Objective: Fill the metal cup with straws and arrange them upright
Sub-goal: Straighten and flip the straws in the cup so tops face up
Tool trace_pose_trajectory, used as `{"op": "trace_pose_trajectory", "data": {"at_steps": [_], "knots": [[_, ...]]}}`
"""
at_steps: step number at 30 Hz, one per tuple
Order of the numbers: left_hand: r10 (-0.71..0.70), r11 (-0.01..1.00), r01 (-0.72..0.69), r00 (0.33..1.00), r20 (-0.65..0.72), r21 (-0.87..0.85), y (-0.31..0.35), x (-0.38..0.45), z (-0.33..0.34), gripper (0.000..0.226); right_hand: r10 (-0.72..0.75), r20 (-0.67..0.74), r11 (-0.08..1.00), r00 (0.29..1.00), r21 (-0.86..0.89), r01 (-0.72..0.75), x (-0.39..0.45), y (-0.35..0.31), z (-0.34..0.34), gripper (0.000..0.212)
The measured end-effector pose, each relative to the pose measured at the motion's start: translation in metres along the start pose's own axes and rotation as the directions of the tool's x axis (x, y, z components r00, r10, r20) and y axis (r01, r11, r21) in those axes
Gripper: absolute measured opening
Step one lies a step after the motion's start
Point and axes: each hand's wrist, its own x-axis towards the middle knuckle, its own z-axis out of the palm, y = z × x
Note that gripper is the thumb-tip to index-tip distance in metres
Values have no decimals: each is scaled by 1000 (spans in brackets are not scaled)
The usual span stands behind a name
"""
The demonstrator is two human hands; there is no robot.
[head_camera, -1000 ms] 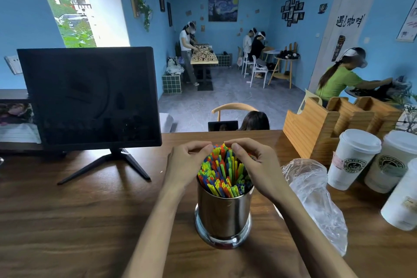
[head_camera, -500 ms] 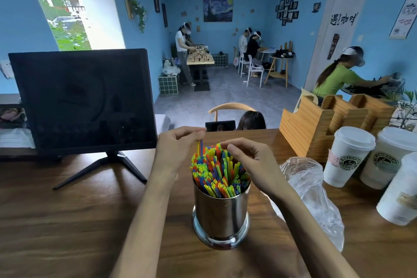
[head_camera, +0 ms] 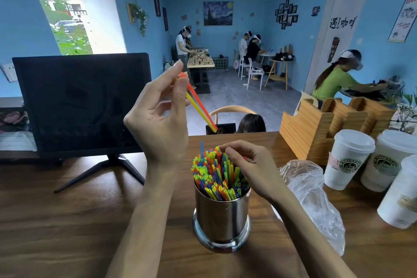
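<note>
Presently, item: metal cup (head_camera: 222,214), lower centre, packed with straws (head_camera: 216,178); your left hand (head_camera: 158,124) pinched two loose straws (head_camera: 196,102) above it, your right hand (head_camera: 250,167) pinched tips in the bundle; step: tidying; next, likely reinsert the pair upright.

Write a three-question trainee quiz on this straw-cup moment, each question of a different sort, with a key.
1. True or false: the left hand is empty.
2. Multiple choice: the right hand is at
A) a lidded paper cup
B) the tops of the straws in the metal cup
C) the clear plastic bag
3. Fill in: the two straws held up in the air are yellow and ____.

Key
1. False: it pinches two straws lifted clear of the cup.
2. B: its fingertips sit among the bundle of straws; the paper cup and the plastic bag lie untouched to the right.
3. Red.
</note>
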Motion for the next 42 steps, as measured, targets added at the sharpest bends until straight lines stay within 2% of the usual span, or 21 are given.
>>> {"op": "trace_pose_trajectory", "data": {"at_steps": [2,4,6,8,11,13,15,18,20,21,25,29,31,34,37,38,40,42], "knots": [[-70,995,65,995,-65,-74,4,-7,3,19,-49,-29,998,998,-51,47,-4,-5,2,15],[-205,971,186,972,-119,-152,2,-17,5,14,-65,24,998,998,-26,66,-7,-14,4,19],[-359,921,329,925,-127,-209,-5,-26,4,14,-30,76,984,997,180,16,-6,-26,7,31],[-490,856,453,865,-108,-250,-12,-36,2,13,12,31,919,999,393,-23,-1,-36,9,38],[-601,778,566,797,-61,-274,-16,-47,-2,15,175,-15,714,985,690,-116,9,-45,9,40],[-654,727,636,756,20,-259,-18,-52,-8,18,273,1,567,962,808,-162,15,-48,6,30],[-686,685,704,710,160,-186,-23,-55,-16,17,317,0,505,948,846,-169,21,-49,1,20],[-703,619,783,583,407,-52,-31,-56,-31,14,340,-10,580,941,790,-201,30,-48,-6,18],[-698,612,790,520,492,32,-36,-55,-37,18,337,15,639,942,730,-240,34,-47,-8,21],[-686,629,775,517,512,60,-38,-55,-39,20,330,32,653,943,714,-253,35,-47,-9,22],[-603,741,660,572,556,124,-43,-52,-43,28,309,31,712,950,655,-253,37,-47,-10,22],[-578,770,624,593,560,132,-46,-52,-46,34,316,52,742,947,609,-281,39,-44,-13,24],[-555,798,587,630,543,135,-47,-54,-45,41,319,53,750,946,595,-287,40,-44,-14,24],[-512,857,467,719,471,217,-58,-58,-44,64,290,17,798,957,547,-252,40,-46,-15,27],[-495,869,442,765,412,223,-66,-62,-47,78,241,-45,846,969,499,-188,41,-48,-15,30],[-491,871,446,781,386,206,-67,-62,-48,72,225,-78,864,971,477,-162,42,-48,-15,29],[-532,847,491,783,323,204,-68,-60,-46,46,176,-152,923,973,369,-110,43,-46,-14,24],[-581,808,485,750,316,334,-74,-57,-44,24,93,-178,985,980,163,-64,44,-40,-9,19]]}}
